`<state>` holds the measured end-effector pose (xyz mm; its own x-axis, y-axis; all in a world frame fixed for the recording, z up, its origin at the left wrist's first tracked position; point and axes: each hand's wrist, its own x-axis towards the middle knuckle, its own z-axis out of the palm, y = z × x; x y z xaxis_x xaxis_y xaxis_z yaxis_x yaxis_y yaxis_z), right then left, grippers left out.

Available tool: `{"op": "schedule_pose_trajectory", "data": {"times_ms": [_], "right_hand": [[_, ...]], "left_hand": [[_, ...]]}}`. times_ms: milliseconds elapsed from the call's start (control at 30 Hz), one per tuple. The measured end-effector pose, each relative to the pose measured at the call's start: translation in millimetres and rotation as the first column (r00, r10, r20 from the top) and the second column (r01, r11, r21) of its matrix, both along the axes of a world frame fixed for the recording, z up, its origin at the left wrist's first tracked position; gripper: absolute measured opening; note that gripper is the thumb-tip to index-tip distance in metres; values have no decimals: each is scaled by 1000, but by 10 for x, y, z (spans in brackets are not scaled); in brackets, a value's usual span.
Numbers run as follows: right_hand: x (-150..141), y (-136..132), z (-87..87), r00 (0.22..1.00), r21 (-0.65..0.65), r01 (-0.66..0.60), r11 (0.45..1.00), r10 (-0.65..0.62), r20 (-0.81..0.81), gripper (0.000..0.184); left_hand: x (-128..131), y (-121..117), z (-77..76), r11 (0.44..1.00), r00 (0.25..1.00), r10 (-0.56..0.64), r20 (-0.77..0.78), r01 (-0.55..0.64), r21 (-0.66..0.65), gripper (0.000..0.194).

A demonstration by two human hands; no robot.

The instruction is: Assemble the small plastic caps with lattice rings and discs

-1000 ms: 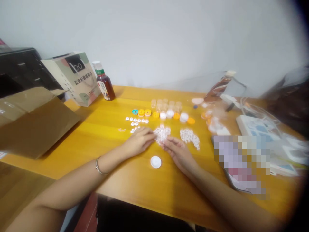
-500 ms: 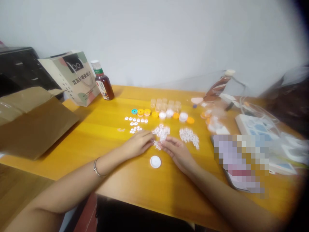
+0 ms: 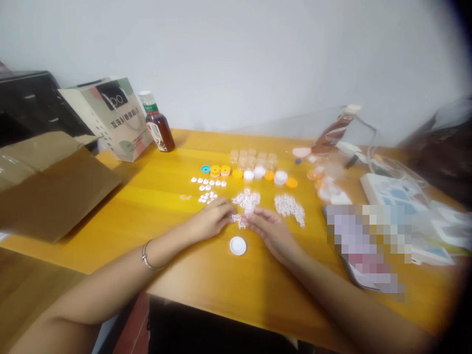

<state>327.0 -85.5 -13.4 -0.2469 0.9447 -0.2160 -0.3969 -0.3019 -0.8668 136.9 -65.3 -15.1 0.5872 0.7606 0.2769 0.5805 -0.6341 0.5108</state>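
My left hand and my right hand meet over the table with fingertips pinched. Between them is a small white openwork plastic piece, and each hand appears to grip one side of it; its exact kind is too blurred to tell. Right behind my fingers lies a pile of similar white pieces. A second white heap sits beyond my right hand. Small white round parts lie near my left hand. Closer to me, a round white lid rests flat.
Orange, white and blue round caps form a row, with clear little cups behind. A cardboard box, paper bag and dark bottle stand left. Rightward are a tilted bottle, a phone and a white box.
The white piece between my fingertips has shifted and turned slightly. Both hands keep nearly the same position, and the view has moved very little.
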Motion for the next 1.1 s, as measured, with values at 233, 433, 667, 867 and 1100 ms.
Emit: {"op": "schedule_pose_trajectory", "data": {"times_ms": [233,433,667,867,1100], "right_hand": [[-6,8,-1,1000,-17,8,1000,-8,-5,15],[-5,3,9,1000,-24,12,1000,-12,-8,18],[-3,4,2,1000,-21,14,1000,-15,-20,18],[-8,17,-1,1000,-22,25,999,-24,3,19],[5,14,-7,1000,-22,4,1000,-4,12,18]], "left_hand": [[20,-12,13,1000,1000,-17,17,16,23,11],[49,16,1,998,993,-27,113,20,61,16],[58,2,9,999,979,34,202,-36,6,26],[59,24,29,972,891,178,418,-92,-218,19],[38,21,139,862,797,288,530,25,-507,25]]}}
